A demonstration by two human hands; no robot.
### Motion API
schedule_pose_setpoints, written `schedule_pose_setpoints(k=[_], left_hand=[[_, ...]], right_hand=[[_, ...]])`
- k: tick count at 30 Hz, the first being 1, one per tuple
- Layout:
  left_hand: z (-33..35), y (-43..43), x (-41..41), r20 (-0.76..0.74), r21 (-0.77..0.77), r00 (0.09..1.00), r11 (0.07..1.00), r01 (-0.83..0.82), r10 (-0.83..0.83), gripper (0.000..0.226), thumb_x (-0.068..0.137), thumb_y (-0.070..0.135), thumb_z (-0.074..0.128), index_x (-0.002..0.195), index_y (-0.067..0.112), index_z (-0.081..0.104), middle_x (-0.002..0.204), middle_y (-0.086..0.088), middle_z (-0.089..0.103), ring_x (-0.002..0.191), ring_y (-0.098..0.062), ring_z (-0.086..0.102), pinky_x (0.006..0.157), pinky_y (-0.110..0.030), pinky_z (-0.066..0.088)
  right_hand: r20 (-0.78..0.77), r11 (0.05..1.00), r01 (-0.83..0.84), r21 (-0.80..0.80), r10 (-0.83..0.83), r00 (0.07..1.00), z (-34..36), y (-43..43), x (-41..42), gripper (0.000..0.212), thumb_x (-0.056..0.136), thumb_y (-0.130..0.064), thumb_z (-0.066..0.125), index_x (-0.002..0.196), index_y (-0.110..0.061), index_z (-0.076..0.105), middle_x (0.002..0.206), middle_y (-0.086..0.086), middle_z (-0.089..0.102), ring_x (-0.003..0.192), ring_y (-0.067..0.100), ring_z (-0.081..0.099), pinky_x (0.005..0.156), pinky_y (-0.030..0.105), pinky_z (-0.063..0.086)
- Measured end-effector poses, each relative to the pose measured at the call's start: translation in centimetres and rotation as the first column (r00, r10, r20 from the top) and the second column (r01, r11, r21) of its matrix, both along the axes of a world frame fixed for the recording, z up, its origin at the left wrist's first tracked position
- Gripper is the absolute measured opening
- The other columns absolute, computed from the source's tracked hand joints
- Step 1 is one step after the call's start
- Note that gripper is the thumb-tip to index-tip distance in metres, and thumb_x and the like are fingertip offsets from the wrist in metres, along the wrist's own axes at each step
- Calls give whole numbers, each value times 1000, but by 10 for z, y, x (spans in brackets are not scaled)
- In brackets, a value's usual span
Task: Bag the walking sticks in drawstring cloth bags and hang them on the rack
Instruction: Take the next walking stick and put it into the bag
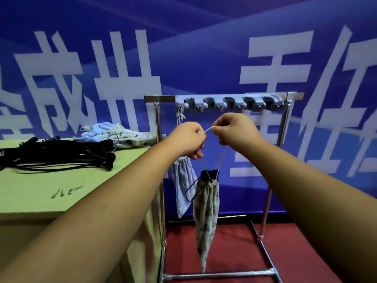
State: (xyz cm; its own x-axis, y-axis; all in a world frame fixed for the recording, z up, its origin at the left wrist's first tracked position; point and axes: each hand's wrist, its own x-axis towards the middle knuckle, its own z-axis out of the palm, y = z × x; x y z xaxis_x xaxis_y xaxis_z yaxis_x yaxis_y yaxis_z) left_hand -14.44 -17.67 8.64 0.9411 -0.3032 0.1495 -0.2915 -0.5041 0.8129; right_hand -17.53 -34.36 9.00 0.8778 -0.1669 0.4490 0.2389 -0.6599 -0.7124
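A patterned beige drawstring bag [206,217] hangs in the air by its white cord [208,129], with a black stick handle poking out of its gathered mouth. My left hand [188,139] and my right hand [230,128] each pinch the cord, stretched between them just below the rack's grey hook rail [226,103]. A light blue bag [182,186] hangs from the leftmost hook behind my left hand. Folded black walking sticks [59,154] lie piled on the green table [36,193].
Several empty cloth bags [116,133] lie heaped at the table's far edge. Small metal pieces [65,192] lie on the tabletop. The chrome rack frame [283,139] stands on a red floor before a blue banner wall.
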Motion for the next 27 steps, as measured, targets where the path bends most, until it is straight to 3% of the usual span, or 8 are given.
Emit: schedule_pose_setpoints(k=[2,5,9,17,21,27], left_hand=[[6,-5,15,35,9,998,998,-57,56,17,100,9,44,98,7,61,82,-13,74,61,-31,77,58,-43,62],[12,-13,40,93,-62,989,992,-109,114,20,102,5,45,98,5,64,85,-17,74,61,-32,76,54,-36,61],[7,-19,76,39,-263,998,964,-46,58,18,109,18,57,94,10,62,81,-14,66,54,-26,68,51,-33,58],[3,-17,113,261,-226,927,951,-213,269,22,110,28,52,94,16,62,84,-6,75,52,-24,73,49,-37,63],[5,-22,127,306,-170,904,951,-257,299,22,112,28,47,96,17,56,90,-9,74,49,-22,72,50,-47,64],[11,-27,148,418,-11,840,926,-377,347,22,113,32,39,104,15,51,90,-13,71,47,-27,71,44,-46,61]], right_hand=[[12,999,8,-44,-7,1000,5,-1,15,10,95,-24,72,85,-24,72,77,2,74,73,23,76,76,48,65],[37,995,38,-96,-34,999,14,-4,42,10,97,-24,68,88,-25,72,80,2,73,78,28,75,65,41,62],[75,988,62,-144,-52,996,27,-12,79,10,99,-22,66,94,-22,75,83,3,74,78,28,75,75,47,64],[110,984,57,-168,-39,993,30,-9,131,13,102,-26,71,102,-17,80,79,3,77,78,24,74,78,39,61],[149,983,88,-164,-63,987,31,-3,147,14,103,-26,69,103,-17,80,86,1,76,84,22,73,81,42,62],[134,980,94,-176,-71,989,38,3,161,13,100,-23,70,100,-16,81,87,3,78,88,23,75,85,47,63]])
